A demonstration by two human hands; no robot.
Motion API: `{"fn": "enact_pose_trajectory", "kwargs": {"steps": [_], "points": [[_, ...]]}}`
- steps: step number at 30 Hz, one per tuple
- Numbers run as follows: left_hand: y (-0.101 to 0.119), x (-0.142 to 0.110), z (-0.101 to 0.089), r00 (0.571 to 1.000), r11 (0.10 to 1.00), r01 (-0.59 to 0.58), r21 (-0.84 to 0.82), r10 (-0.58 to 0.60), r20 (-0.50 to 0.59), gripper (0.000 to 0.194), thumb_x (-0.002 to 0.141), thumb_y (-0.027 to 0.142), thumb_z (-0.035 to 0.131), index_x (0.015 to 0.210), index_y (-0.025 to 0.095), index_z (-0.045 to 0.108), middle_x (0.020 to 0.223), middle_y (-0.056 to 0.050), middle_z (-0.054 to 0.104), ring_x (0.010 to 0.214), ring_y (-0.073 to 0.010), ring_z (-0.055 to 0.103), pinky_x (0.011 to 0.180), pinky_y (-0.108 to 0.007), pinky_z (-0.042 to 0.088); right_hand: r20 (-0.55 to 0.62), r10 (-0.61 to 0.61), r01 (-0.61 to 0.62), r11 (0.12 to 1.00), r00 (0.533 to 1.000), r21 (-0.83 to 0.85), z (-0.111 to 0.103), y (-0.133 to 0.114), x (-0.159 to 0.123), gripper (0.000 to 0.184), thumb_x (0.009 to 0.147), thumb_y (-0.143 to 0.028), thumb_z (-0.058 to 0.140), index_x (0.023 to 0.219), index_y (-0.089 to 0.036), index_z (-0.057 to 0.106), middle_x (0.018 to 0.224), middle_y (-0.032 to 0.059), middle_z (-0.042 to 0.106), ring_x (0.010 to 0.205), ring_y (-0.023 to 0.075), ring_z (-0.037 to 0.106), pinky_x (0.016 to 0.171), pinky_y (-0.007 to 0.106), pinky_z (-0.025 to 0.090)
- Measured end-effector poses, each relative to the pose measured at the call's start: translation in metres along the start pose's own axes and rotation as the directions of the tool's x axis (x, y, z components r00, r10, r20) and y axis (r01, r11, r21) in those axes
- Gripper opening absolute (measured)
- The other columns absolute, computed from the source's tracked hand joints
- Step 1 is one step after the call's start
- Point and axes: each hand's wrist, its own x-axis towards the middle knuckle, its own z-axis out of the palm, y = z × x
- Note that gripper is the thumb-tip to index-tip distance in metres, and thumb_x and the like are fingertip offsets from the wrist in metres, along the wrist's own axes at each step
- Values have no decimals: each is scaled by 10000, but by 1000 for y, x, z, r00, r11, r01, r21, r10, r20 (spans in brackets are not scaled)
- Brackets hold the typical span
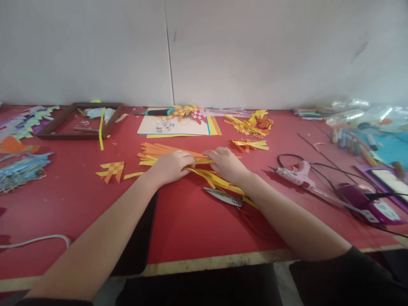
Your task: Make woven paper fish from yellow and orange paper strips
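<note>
Yellow paper strips (212, 177) and orange paper strips (159, 148) lie in a loose pile at the middle of the table. Over the pile, my left hand (172, 166) has its fingers curled and pinched on the yellow strips. My right hand (228, 165) is bent over the same strips a little to the right, its fingertips closed on them; exactly which strip each holds is hidden. Scissors (225, 197) lie just below my right hand, their handles partly behind my forearm. To the left rests a woven orange-and-yellow paper fish (114, 170).
Right of my arm lie a pink glue gun (298, 173) with its cable and a purple power strip (371, 204). Behind are paper sheets (188, 125), paper scraps (255, 123) and a brown frame (70, 137). A dark flat object (137, 242) sits under my left forearm.
</note>
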Motion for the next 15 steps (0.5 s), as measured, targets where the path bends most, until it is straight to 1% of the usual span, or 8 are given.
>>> {"fn": "enact_pose_trajectory", "kwargs": {"steps": [4,7,11,13,15], "points": [[0,0,0,1000,1000,7,-12,-7,13,108,840,138,553,890,212,615,968,-35,687,947,-221,612,812,-325,468,-31,5,-5,1000,1000,21,2,0,-1,422,825,-54,521,1240,-95,577,998,144,672,984,257,576,901,356,441],[-1,0,0,1000,1000,3,-24,-3,10,109,842,139,551,891,210,618,952,-36,681,939,-221,609,809,-329,468,-55,5,-3,999,998,35,3,1,-1,410,834,-50,497,1232,-103,584,1021,146,679,992,256,582,900,358,449],[-2,-1,1,1000,1000,-10,-4,10,-15,114,836,129,554,894,200,622,935,-48,681,921,-223,615,800,-334,467,-101,-7,15,997,995,77,1,2,-1,350,872,-112,509,1208,-140,607,1063,130,692,1014,258,595,926,386,445],[-2,-1,1,1000,1000,-6,10,6,-28,135,829,115,556,916,193,623,942,-54,685,926,-225,620,798,-332,467,-127,-27,42,991,992,124,1,2,-2,291,889,-149,514,1151,-150,639,1049,121,702,997,251,615,910,379,459],[-2,-1,1,999,1000,-3,20,3,-34,142,828,114,560,929,191,624,954,-56,692,939,-225,625,800,-328,467,-135,-46,68,985,990,160,1,1,-3,276,891,-152,509,1127,-159,652,1055,112,711,989,241,636,889,361,476]]}}
